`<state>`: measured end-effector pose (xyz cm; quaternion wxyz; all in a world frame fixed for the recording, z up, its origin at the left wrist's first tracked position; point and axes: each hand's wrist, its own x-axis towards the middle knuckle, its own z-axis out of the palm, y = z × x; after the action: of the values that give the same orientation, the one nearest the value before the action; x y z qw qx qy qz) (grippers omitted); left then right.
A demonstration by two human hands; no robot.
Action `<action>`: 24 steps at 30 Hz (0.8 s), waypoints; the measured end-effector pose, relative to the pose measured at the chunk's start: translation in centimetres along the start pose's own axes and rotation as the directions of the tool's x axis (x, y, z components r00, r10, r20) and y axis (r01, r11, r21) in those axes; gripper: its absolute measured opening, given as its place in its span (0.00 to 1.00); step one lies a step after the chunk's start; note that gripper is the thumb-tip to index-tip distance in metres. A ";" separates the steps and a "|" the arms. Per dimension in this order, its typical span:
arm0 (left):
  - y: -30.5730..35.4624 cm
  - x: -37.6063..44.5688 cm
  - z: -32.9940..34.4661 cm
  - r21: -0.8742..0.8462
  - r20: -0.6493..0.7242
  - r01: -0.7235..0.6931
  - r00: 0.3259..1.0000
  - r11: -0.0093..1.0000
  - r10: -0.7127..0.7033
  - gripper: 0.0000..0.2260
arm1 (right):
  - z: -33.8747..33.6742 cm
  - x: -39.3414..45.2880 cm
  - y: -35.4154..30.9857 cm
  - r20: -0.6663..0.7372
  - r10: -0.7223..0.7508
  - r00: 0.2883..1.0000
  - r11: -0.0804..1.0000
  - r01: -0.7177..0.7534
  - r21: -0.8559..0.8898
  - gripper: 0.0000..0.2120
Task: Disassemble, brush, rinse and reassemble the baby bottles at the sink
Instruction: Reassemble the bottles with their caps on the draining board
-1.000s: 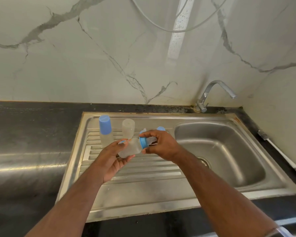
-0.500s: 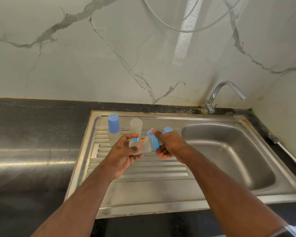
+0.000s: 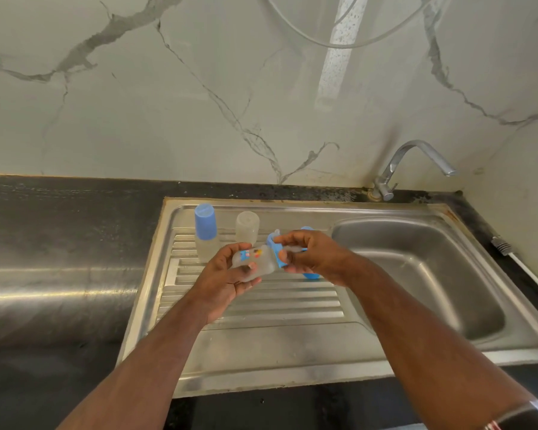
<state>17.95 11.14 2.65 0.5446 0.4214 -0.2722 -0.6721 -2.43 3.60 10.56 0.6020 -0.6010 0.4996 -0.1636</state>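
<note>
A clear baby bottle [image 3: 255,262] with a small coloured print lies sideways in my left hand [image 3: 227,280], whose fingers curl round its body above the draining board. My right hand [image 3: 311,256] grips the bottle's blue collar [image 3: 275,254] and the clear teat, fingers wrapped round them. Behind my hands a second bottle with a blue cap [image 3: 205,226] stands upright on the drainer, and a clear capless bottle [image 3: 247,227] stands beside it. A blue piece [image 3: 311,276] peeks out under my right hand; most of it is hidden.
The steel sink [image 3: 416,274] has a ribbed drainer on the left and a basin on the right. A chrome tap [image 3: 413,162] stands at the back right corner. A white-handled brush [image 3: 525,268] lies on the dark counter by the right wall. Marble wall rises behind.
My hands have turned the bottle, so its print now faces up. My right hand's fingers have shifted over the blue collar. The view has moved slightly closer.
</note>
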 end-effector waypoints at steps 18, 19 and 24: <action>-0.9 1.2 -1.3 0.866 0.023 -0.092 0.989 0.492 0.146 0.22 | -4.1 3.0 4.2 -0.246 0.034 0.969 0.554 -0.223 -0.802 0.32; -0.8 1.1 -1.1 0.846 0.020 -0.100 0.987 0.524 0.157 0.21 | -3.6 3.3 5.2 -0.221 0.051 0.974 0.550 -0.212 -0.808 0.33; -0.8 0.5 -1.6 0.802 0.034 -0.113 0.989 0.586 0.144 0.22 | -3.5 3.5 5.7 -0.297 -0.103 0.949 0.734 -0.129 -0.667 0.23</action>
<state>18.85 10.97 1.05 0.3487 0.6117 -0.5652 -0.4298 -5.97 0.15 4.84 0.2549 -0.7415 0.6179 -0.0591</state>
